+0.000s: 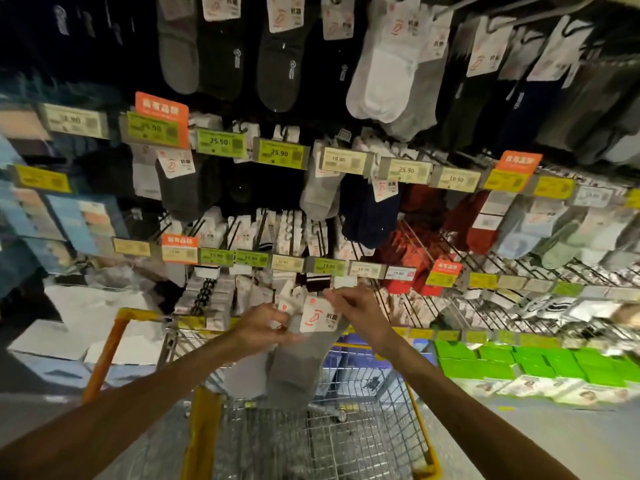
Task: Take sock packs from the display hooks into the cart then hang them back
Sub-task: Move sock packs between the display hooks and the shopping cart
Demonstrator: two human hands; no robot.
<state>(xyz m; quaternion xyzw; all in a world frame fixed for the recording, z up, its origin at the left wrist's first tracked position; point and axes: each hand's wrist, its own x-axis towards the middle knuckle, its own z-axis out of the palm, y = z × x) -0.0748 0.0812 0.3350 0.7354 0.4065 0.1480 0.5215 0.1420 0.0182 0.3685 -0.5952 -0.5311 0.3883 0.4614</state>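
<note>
One sock pack (301, 365), grey and limp below a white card header (320, 318), held up over the far end of the cart (363, 441) and just in front of the lowest row of display hooks (420, 242); neither on a hook nor lying in the basket. Left hand (265, 327) at the pack's left edge beside the card, fingers (281, 318) curled in a pinch on it; right hand (358, 311) at the card's upper corner, likewise pinching. Judged light and soft: fabric likely to droop and swing freely, no risk of breakage, only the card stiff enough to steer by. Best hold therefore at the card, close to its hanging hole (hidden here behind the hands), with that hole left free for the hook tip. Around: further hanging packs above, rows of price tags (279, 152), green boxes (485, 362) on the shelf to the right.
</note>
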